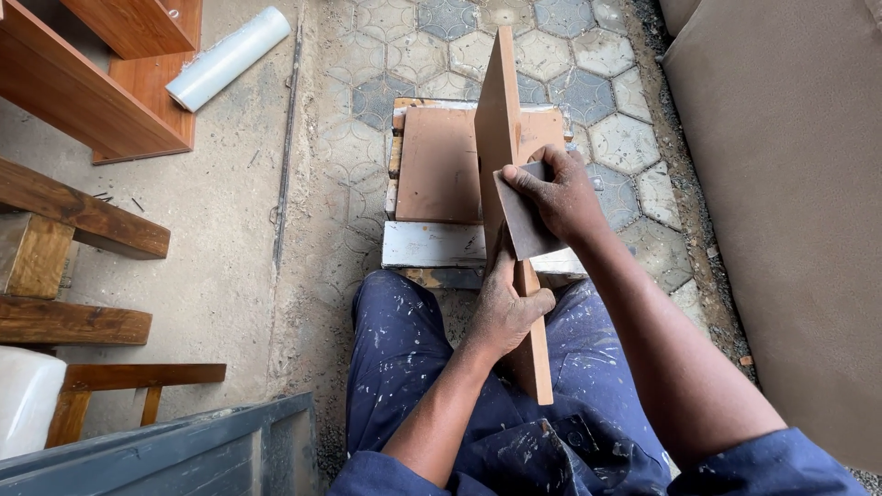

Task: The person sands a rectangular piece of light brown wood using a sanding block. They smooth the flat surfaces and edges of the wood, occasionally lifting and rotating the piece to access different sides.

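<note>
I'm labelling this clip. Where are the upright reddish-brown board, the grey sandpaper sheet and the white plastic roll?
upright reddish-brown board (497,110), head view, on its upper flat face.
grey sandpaper sheet (525,225), head view, on the lower part below the fingers.
white plastic roll (227,58), head view, mid-length on its side.

Board upright on stool, flat panel left, roll far left

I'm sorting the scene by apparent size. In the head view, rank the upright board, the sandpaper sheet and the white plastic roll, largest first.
1. Upright board
2. White plastic roll
3. Sandpaper sheet
The roll and the sandpaper look close, and the roll lies farther away, so that order is unsure.
</note>
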